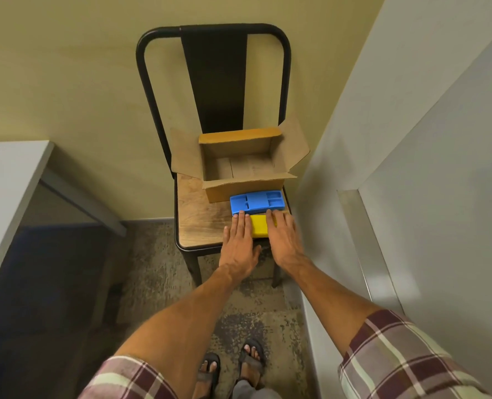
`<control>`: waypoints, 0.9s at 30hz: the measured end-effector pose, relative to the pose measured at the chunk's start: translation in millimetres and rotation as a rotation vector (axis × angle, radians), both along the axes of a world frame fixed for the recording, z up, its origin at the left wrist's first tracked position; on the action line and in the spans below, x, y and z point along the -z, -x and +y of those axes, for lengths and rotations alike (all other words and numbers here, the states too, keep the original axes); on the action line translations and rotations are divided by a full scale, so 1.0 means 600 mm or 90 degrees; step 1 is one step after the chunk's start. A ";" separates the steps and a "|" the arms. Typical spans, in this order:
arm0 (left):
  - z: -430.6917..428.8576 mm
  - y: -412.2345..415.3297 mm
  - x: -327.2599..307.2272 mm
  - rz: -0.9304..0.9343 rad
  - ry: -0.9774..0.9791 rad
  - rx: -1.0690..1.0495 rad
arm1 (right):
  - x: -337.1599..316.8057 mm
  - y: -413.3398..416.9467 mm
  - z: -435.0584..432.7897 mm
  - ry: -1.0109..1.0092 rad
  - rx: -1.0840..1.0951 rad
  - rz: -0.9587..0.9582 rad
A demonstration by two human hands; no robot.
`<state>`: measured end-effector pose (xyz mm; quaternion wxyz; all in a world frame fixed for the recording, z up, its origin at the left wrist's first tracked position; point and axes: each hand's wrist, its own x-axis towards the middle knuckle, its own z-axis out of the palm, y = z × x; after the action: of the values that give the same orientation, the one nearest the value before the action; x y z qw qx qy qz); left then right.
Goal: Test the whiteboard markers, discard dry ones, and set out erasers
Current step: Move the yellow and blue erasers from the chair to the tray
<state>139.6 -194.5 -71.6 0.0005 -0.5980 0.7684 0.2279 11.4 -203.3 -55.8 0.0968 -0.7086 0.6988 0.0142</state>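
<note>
Setting out erasers, I judge, I rest left hand [239, 236] and right hand [282, 236], fingers [242, 218] flat and straight, on the yellow eraser [259, 226] just beside the blue eraser [256, 201] on the chair seat [198, 220]; next, nudge them square.

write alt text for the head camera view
The left hand and right hand, fingers straight, flank a yellow eraser on a wooden chair seat. A blue eraser lies just behind it, before an open cardboard box.
</note>
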 end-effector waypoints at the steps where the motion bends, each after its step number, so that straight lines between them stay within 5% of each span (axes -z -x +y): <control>1: 0.002 0.000 -0.001 -0.002 0.002 0.000 | 0.001 -0.001 -0.001 -0.001 0.008 0.002; 10: -0.005 0.006 -0.027 0.001 0.036 0.018 | -0.024 0.011 0.023 -0.028 0.080 -0.133; 27: -0.069 0.135 -0.108 0.098 0.171 0.283 | -0.134 0.115 0.081 0.129 0.287 -0.082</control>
<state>58.9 -235.7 -6.8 -0.0869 -0.3904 0.9019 0.1631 -57.3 -154.9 24.5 0.0700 -0.5406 0.8293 -0.1231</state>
